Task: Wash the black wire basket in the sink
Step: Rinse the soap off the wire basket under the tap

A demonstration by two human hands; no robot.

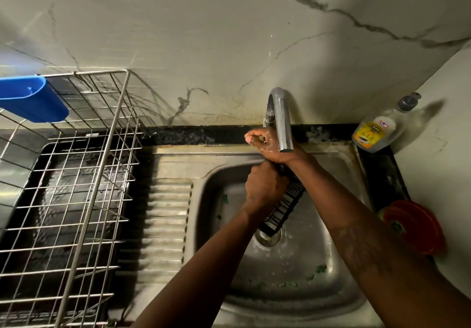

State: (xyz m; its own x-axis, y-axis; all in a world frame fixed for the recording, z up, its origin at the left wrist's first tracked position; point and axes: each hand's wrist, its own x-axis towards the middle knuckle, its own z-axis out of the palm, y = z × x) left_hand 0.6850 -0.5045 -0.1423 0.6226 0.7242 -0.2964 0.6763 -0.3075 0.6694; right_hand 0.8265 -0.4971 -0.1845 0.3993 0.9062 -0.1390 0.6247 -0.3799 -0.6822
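Note:
The black wire basket (286, 206) stands tilted in the steel sink (339, 271), its lower end near the drain (268, 237). My left hand (265, 190) grips the basket's upper part from the left. My right hand (267, 145) is just above it, under the tap spout (283, 124), wet, with its fingers curled toward the left. The basket's top end is hidden beneath my right wrist, so I cannot tell whether that hand holds anything. No water stream shows at the spout.
A large steel dish rack (76, 175) with a blue cutlery holder (33, 101) stands on the left over a black tray. The ribbed drainboard (168, 215) lies between rack and sink. A dish-soap bottle (377, 131) and a red scrubber holder (418, 225) sit on the right ledge.

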